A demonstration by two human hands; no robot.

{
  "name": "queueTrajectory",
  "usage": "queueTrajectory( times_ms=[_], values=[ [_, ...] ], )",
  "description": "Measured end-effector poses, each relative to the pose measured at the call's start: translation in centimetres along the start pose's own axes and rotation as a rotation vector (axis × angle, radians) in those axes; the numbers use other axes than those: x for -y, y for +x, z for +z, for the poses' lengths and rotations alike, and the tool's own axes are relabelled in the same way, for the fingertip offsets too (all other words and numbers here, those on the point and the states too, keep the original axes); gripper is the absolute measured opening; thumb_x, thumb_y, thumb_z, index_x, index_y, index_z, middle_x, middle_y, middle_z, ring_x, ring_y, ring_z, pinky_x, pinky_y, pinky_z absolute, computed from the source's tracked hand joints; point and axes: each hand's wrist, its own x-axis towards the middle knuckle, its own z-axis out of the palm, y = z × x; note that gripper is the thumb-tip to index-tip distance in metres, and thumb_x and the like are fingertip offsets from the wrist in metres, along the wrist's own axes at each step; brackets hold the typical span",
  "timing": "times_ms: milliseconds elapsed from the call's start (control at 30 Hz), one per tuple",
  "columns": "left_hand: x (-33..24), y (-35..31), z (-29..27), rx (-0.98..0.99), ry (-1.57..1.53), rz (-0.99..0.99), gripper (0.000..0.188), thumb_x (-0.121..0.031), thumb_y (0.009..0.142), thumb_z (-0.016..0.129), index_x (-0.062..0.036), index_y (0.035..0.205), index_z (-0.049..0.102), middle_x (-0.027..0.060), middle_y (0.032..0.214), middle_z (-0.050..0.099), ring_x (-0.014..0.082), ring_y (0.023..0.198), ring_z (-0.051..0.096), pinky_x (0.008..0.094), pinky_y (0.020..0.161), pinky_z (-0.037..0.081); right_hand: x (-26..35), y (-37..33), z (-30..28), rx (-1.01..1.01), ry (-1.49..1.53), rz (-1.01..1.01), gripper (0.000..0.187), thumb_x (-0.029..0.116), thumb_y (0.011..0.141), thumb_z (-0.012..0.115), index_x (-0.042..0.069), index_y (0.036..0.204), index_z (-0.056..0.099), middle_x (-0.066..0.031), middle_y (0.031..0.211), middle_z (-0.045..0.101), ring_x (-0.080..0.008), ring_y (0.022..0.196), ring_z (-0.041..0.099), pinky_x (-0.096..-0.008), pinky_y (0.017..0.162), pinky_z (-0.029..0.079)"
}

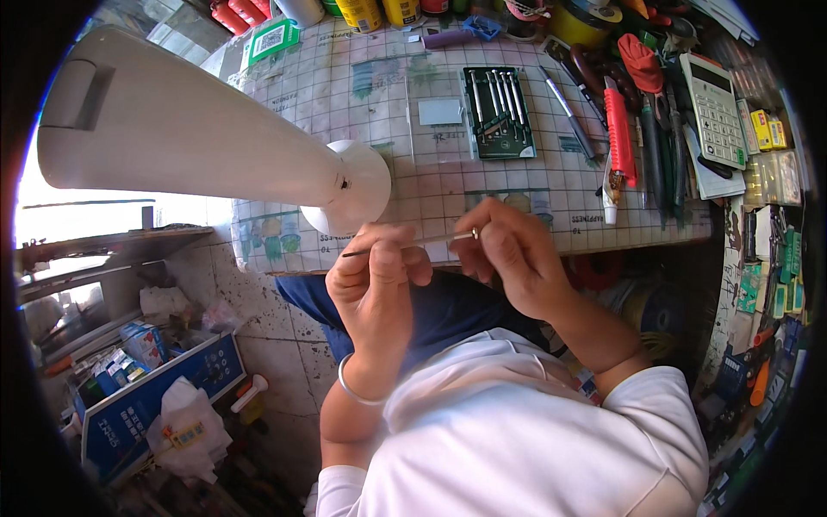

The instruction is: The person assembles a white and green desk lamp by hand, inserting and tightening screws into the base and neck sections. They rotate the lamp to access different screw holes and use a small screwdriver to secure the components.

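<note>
A thin precision screwdriver (pixel 439 238) with a silvery handle spans the gap between my two hands, just off the table's near edge. My left hand (pixel 379 276) is closed round its dark shaft end, and the narrow tip pokes out on the left. At the other end, the fingers of my right hand (pixel 515 254) pinch it near the rounded cap. Beyond my hands lies an open dark green case (pixel 527 148) with several similar small screwdrivers (pixel 508 96) in a row. Its clear lid (pixel 422 142) rests to the left of it.
A white lamp-like arm (pixel 198 129) on a round base (pixel 366 185) stands at left on the grid-patterned table cover (pixel 327 95). To the right lie a pen (pixel 568 112), a red utility knife (pixel 618 133), pliers (pixel 655 164) and a calculator (pixel 713 112). A blue box (pixel 164 405) sits lower left.
</note>
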Motion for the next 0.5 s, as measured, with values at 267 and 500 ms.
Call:
queueTrajectory(
  times_ms=[267, 500],
  values=[
    [-0.6, -0.6, -0.1, 0.029, -0.001, 0.021, 0.024, -0.020, 0.094, 0.051, 0.0017, 0.093, 0.061, 0.0068, 0.079, 0.059, 0.0136, 0.053, 0.049, 0.0254, 0.049, 0.040, 1.0, -0.5, 0.1, 0.017, 0.120, 0.007, 0.011, 0.009, 0.089, 0.058, 0.002, 0.097, 0.054, -0.0054, 0.077, 0.061, -0.0108, 0.068, 0.061, -0.0229, 0.062, 0.048],
    [-1.1, -0.6, -0.4, 0.075, 0.000, 0.045, 0.025, -0.021, 0.095, 0.049, 0.0005, 0.096, 0.061, 0.0063, 0.084, 0.062, 0.0126, 0.053, 0.048, 0.0249, 0.049, 0.040, 1.4, -0.2, -0.5, -0.031, -0.291, -0.352, 0.025, 0.000, 0.079, 0.066, 0.003, 0.101, 0.056, -0.0084, 0.083, 0.063, -0.0166, 0.074, 0.066, -0.0257, 0.065, 0.050]
  ],
)
